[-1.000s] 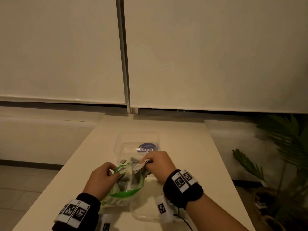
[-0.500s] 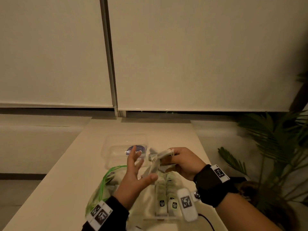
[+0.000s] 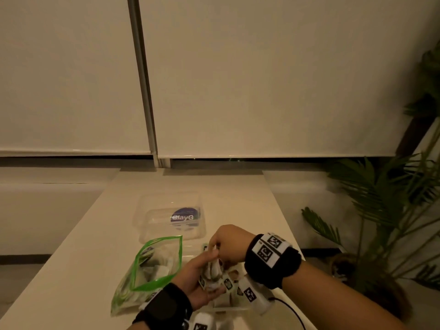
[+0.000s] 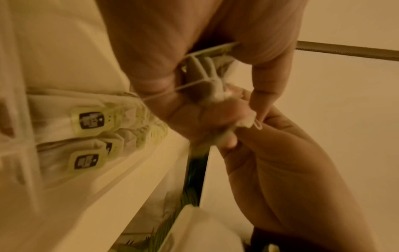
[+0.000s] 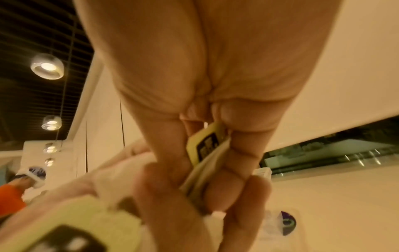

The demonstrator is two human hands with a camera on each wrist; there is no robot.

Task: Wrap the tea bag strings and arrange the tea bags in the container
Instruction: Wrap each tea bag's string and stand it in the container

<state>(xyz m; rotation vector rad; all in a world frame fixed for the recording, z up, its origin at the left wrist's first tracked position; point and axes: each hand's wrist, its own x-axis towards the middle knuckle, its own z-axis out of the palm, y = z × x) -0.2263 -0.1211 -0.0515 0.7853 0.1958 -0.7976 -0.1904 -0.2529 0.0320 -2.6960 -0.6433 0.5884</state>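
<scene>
A white tea bag (image 3: 213,267) is held upright over the clear container (image 3: 238,306), and my left hand (image 3: 202,273) grips its body from below. Above it, my right hand (image 3: 222,245) pinches the bag's yellow tag (image 5: 205,145) between thumb and fingers. In the left wrist view the white string (image 4: 164,93) runs taut across to the tea bag (image 4: 215,92), with loops round its top. Several wrapped tea bags (image 4: 90,119) lie in rows inside the container (image 4: 21,153), tags up. The hands hide most of the container in the head view.
A green-rimmed zip bag (image 3: 152,265) holding more tea bags lies open to the left of the container. The clear lid (image 3: 154,210) with a blue round label lies behind it on the pale table (image 3: 233,198). A potted palm (image 3: 381,210) stands to the right.
My right hand drew a tea bag out of the zip bag and carried it right, over the container. My left hand left the zip bag, opened, and now grips the tea bag.
</scene>
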